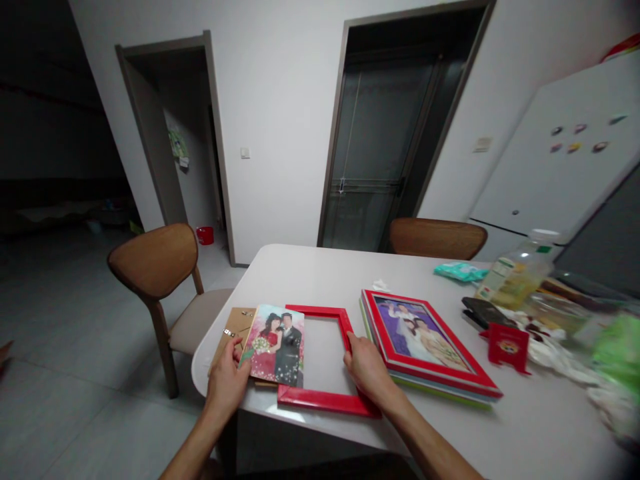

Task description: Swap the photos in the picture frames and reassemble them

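Note:
A wedding photo (276, 347) showing a couple lies over the left side of an empty red picture frame (320, 400). My left hand (229, 380) is closed on the photo's left edge, its thumb on the picture. Under and beside the photo is a brown backing board (227, 333) with metal clips, partly hidden by the photo and my fingers. My right hand (367, 370) is closed around the right side of the red frame. Through the frame's opening the white tabletop shows. To the right of that hand lies a stack of framed photos (425, 333), a red-framed one on top.
On the table's (310, 267) right side are a plastic bottle (517, 270) with yellowish liquid, a teal packet (460, 271), a black object (483, 313), a red stand (507, 347) and crumpled tissues. Wooden chairs stand at the left (155, 260) and far side (437, 239).

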{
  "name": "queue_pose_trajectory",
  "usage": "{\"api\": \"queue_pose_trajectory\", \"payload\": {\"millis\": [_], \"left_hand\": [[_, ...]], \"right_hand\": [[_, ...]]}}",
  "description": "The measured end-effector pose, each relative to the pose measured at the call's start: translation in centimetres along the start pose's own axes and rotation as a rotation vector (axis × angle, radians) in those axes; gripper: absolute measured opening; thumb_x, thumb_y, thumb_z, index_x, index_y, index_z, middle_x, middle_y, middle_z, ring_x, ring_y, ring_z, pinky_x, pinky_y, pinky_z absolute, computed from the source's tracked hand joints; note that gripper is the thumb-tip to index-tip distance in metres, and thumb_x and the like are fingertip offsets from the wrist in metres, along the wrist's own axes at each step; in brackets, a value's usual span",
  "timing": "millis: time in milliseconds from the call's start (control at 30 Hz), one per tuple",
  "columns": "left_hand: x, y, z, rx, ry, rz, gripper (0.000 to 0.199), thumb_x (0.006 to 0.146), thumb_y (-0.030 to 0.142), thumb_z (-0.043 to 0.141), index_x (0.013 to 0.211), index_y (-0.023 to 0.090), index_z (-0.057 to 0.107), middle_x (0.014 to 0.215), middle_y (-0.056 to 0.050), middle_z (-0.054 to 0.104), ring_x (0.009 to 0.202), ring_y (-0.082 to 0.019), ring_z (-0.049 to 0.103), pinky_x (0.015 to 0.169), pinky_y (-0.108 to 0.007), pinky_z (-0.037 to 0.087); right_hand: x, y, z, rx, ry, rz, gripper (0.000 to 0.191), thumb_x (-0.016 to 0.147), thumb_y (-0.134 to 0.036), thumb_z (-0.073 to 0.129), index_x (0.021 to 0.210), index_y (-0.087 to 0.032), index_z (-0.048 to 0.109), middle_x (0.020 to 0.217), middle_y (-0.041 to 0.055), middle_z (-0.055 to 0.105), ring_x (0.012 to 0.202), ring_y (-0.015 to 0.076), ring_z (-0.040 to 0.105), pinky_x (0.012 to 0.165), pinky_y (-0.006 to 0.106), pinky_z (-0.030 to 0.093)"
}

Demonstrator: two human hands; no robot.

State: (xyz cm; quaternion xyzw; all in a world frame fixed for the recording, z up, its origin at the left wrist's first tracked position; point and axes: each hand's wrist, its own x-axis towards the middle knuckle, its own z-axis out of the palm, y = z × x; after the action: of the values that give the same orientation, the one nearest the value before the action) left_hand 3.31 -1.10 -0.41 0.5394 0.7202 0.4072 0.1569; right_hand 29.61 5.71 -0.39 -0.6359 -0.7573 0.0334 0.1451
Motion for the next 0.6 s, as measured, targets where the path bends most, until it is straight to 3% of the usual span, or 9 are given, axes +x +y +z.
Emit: {"api": "queue_pose_trajectory", "payload": {"millis": [133,233,333,400,467,600], "left_hand": [[-0.7,0.7,-0.1,0.189,-0.098,0.016,0.039,0.071,0.023,0.041,0.109,0.016,0.043,0.073,0.0,0.054,0.068,-0.016,0.055,0.062,-0.026,0.04],[-1.0,1.0,-0.3,0.324,-0.094,0.098,0.035,0.073,0.023,0.041,0.107,0.016,0.047,0.08,-0.003,0.058,0.077,-0.019,0.055,0.07,-0.03,0.04],[-1.0,1.1,-0.6,0.412,-0.065,0.189,0.032,0.073,0.024,0.043,0.103,0.016,0.05,0.089,-0.007,0.058,0.086,-0.021,0.053,0.076,-0.034,0.039],[-1.1,1.3,-0.6,0.41,-0.055,0.253,0.032,0.073,0.025,0.043,0.103,0.015,0.05,0.093,-0.008,0.058,0.09,-0.023,0.051,0.079,-0.037,0.039],[-1.3,1.8,-0.3,0.354,-0.064,0.333,0.033,0.074,0.025,0.043,0.105,0.015,0.049,0.098,-0.009,0.057,0.094,-0.023,0.05,0.082,-0.039,0.039],[-2.4,3.1,1.4,0.215,-0.169,0.532,0.046,0.069,0.019,0.046,0.115,0.015,0.043,0.118,-0.011,0.048,0.111,-0.023,0.041,0.093,-0.041,0.034]], "right_hand": [[0.0,0.3,0.4,-0.045,0.004,-0.003,0.031,0.069,-0.008,0.038,0.095,-0.003,0.056,0.084,0.0161,0.057,0.079,0.0212,0.053,0.074,0.028,0.036],[-0.1,0.2,0.3,-0.051,0.017,-0.014,0.031,0.069,-0.009,0.039,0.094,-0.004,0.057,0.086,0.0161,0.057,0.081,0.0218,0.052,0.076,0.029,0.036],[-0.4,-0.6,-0.2,-0.002,0.102,-0.054,0.036,0.068,-0.011,0.043,0.101,-0.005,0.055,0.099,0.0178,0.053,0.092,0.0242,0.048,0.082,0.033,0.035],[-0.4,-1.7,-0.3,0.128,0.154,-0.107,0.041,0.069,-0.014,0.044,0.108,-0.007,0.052,0.109,0.0172,0.05,0.1,0.0243,0.045,0.086,0.034,0.033],[-0.3,-3.0,0.0,0.353,0.122,-0.12,0.044,0.071,-0.017,0.043,0.114,-0.009,0.047,0.108,0.0144,0.052,0.095,0.0207,0.049,0.084,0.032,0.036],[0.8,-5.8,1.5,0.873,-0.037,0.05,0.049,0.068,-0.022,0.047,0.116,-0.012,0.045,0.075,0.0051,0.061,0.061,0.0137,0.055,0.059,0.025,0.043]]}}
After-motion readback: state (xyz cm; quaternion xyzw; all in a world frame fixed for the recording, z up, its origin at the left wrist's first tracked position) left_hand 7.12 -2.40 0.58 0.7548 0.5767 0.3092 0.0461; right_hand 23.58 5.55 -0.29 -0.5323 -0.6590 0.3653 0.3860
